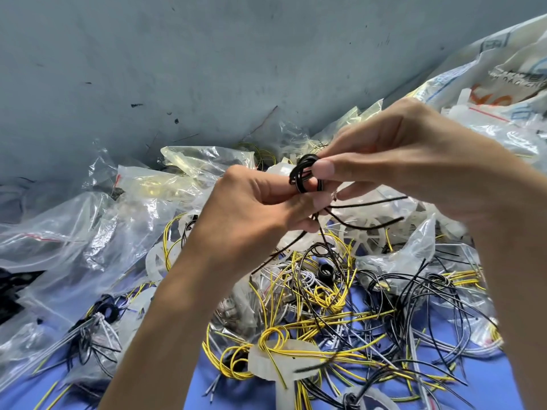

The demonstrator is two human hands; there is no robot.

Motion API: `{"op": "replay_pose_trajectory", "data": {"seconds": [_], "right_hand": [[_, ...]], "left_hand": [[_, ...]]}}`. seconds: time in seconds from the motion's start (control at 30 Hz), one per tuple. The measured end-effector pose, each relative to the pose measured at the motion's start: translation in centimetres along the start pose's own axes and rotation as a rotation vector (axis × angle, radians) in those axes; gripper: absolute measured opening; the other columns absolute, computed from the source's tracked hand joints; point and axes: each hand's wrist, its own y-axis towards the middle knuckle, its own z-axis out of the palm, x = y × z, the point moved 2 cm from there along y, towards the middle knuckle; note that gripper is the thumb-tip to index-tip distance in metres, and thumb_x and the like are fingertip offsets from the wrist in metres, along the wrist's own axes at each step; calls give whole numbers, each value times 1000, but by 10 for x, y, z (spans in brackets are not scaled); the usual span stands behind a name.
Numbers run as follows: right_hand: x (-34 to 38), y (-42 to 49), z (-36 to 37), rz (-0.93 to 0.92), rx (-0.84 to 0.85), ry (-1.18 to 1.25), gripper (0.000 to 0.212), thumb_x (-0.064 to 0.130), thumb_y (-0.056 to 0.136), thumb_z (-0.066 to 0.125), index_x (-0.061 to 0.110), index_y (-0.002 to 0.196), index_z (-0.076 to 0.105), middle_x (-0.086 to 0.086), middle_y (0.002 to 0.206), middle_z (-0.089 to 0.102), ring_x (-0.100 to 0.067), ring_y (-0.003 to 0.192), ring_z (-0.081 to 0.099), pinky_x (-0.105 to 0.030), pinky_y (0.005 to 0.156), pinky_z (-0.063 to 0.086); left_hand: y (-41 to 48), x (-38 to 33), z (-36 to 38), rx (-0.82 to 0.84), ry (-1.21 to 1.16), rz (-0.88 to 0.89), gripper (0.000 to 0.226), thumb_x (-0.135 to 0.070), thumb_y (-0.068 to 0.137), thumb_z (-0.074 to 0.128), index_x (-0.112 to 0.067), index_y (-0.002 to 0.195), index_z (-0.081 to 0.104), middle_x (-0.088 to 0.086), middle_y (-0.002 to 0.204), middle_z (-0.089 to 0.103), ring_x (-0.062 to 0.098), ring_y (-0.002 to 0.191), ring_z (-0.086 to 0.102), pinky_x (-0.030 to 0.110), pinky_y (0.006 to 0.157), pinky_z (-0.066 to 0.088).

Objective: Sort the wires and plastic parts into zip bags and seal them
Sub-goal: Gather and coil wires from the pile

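Note:
Both hands hold a small coil of black wire (pixel 305 173) up above the pile. My left hand (pixel 254 211) grips the coil from below, its fingers curled round the loops. My right hand (pixel 393 155) pinches the top of the coil between thumb and fingers. Loose black ends (pixel 370 202) trail down and to the right from the coil. Below lies a tangle of yellow, black and white wires (pixel 325 306) on a blue surface (pixel 207 389). White plastic wheel-like parts (pixel 359 232) sit among them. Clear zip bags (pixel 88 232) lie heaped at the left.
A grey wall (pixel 207 69) stands close behind the pile. More filled clear bags with printed labels (pixel 503 84) are stacked at the upper right. A translucent plastic piece (pixel 284 362) and a small black ring (pixel 327 269) lie among the wires.

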Motion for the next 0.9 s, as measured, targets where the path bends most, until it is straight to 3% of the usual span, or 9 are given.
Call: {"op": "replay_pose_trajectory", "data": {"seconds": [0.23,0.37,0.5,0.6,0.67,0.77,0.8,0.83,0.9], "right_hand": [[-1,1,1,6,107,-160,37,53,58,68,37,91,76,-7,78,68,-6,68,49,-20,59,38],[-8,6,6,43,111,-256,27,48,66,70,33,87,77,-16,80,67,-12,66,52,-37,63,46],[-10,7,6,-12,114,-161,25,40,79,64,24,95,76,-23,91,67,-10,64,44,-19,54,36],[-15,7,10,37,148,-35,33,44,77,67,23,102,74,-3,79,68,-18,60,38,-19,57,35],[-20,10,13,71,173,-48,37,44,76,65,12,93,74,-10,72,46,-35,63,35,-52,58,30],[-22,12,16,103,186,-54,51,42,76,62,-5,95,67,-31,89,59,-55,85,42,-54,66,15],[-21,11,17,95,180,-43,47,38,78,61,-5,96,68,-32,104,63,-36,121,50,-71,87,17],[-18,10,16,82,170,-33,38,33,80,61,-1,93,72,-32,107,63,-16,99,50,-62,102,31],[-15,10,14,61,151,-24,25,31,78,63,9,80,76,-32,92,63,-16,86,47,-42,80,39]], "left_hand": [[3,3,-1,-116,-10,64,11,-21,71,74,-19,82,75,-7,71,74,7,65,70,21,63,57],[3,-1,2,-175,-45,150,9,-12,78,71,-20,75,74,-12,68,71,-1,67,66,19,68,56],[4,0,3,-207,-202,108,14,-19,70,69,-13,81,74,-3,72,73,5,67,68,15,66,52],[6,1,7,-239,-224,72,16,-28,64,70,-17,72,76,7,84,68,5,73,64,12,67,48],[5,0,11,-261,-223,63,16,-31,63,70,-18,70,77,12,92,64,11,82,64,21,77,51],[4,-2,14,-300,-273,56,19,-30,63,69,-15,71,76,20,95,62,13,75,61,21,69,51],[4,-3,14,-317,-277,54,19,-31,63,69,-16,71,76,18,89,62,8,65,57,16,59,46],[3,-4,13,-334,-280,52,18,-32,63,70,-17,71,76,10,79,61,5,57,51,13,52,41],[4,-4,8,-366,-268,39,15,-32,66,71,-18,70,74,-7,60,55,1,49,45,11,48,37]]}}
